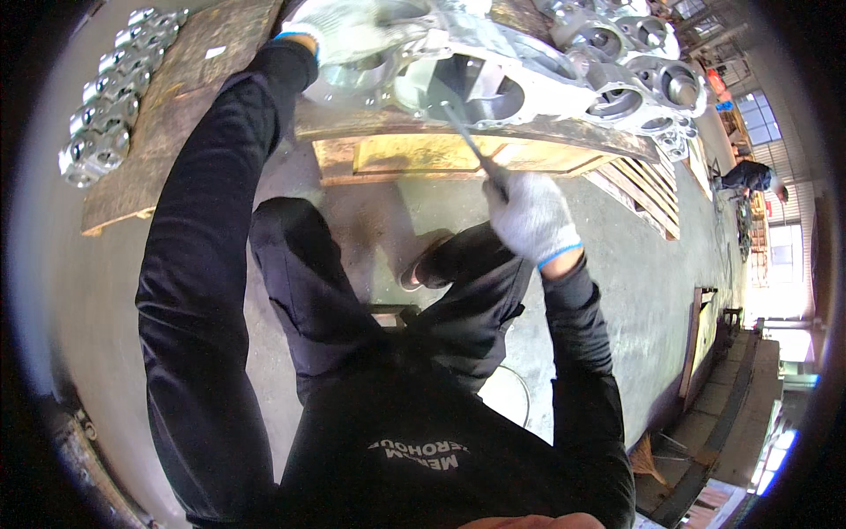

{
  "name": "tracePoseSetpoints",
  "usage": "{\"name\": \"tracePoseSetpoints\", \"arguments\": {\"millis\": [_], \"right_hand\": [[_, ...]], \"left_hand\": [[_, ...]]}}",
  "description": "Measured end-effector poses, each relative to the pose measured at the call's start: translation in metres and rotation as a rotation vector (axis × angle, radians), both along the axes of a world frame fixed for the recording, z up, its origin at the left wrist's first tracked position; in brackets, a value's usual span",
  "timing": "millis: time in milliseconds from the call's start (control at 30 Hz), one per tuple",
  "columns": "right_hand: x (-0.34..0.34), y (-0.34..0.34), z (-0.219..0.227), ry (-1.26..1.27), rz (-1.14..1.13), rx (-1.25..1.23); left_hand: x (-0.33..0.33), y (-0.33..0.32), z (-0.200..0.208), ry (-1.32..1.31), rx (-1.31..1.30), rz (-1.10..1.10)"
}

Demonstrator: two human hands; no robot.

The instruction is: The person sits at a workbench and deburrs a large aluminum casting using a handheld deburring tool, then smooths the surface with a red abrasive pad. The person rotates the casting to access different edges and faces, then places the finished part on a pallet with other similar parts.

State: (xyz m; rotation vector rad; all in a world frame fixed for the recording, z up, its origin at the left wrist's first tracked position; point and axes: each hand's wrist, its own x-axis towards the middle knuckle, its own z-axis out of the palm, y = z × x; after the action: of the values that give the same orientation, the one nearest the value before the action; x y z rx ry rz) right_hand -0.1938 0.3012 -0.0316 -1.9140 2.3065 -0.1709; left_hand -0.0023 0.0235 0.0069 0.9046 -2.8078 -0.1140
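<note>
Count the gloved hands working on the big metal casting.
2. The left hand rests on the metal casting at upper left. The right hand, below the casting, grips a thin file whose tip reaches into its opening.

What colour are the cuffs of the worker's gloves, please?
Blue, on light grey gloves; clearest on the right hand in the head view.

Metal casting on wooden pallet, ahead of right hand; left hand on it. Small castings lie left of left hand.
</note>
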Motion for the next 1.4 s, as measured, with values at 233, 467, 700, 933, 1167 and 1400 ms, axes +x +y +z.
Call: {"name": "tracePoseSetpoints", "arguments": {"millis": [233,467,700,933,1167,1400], "right_hand": [[-0.006,-0.008,-0.001,0.076,0.014,-0.198],[-0.046,0.085,-0.065,-0.193,-0.032,-0.419],[-0.112,0.235,-0.242,-0.319,-1.02,-0.252],[-0.048,0.369,-0.445,-0.586,-1.508,0.424],[-0.043,0.366,-0.464,-0.694,-1.727,0.388],[-0.106,0.339,-0.493,-0.658,-1.683,0.341]], "left_hand": [[0.002,0.001,-0.003,0.193,-0.102,-0.116],[-0.002,-0.005,-0.001,0.035,-0.069,0.036],[0.007,-0.035,-0.019,0.113,0.181,0.058],[0.011,-0.055,-0.019,0.125,0.071,0.051],[0.04,-0.083,-0.025,0.298,0.336,0.148],[0.097,-0.128,-0.022,0.313,0.342,0.214]]}}
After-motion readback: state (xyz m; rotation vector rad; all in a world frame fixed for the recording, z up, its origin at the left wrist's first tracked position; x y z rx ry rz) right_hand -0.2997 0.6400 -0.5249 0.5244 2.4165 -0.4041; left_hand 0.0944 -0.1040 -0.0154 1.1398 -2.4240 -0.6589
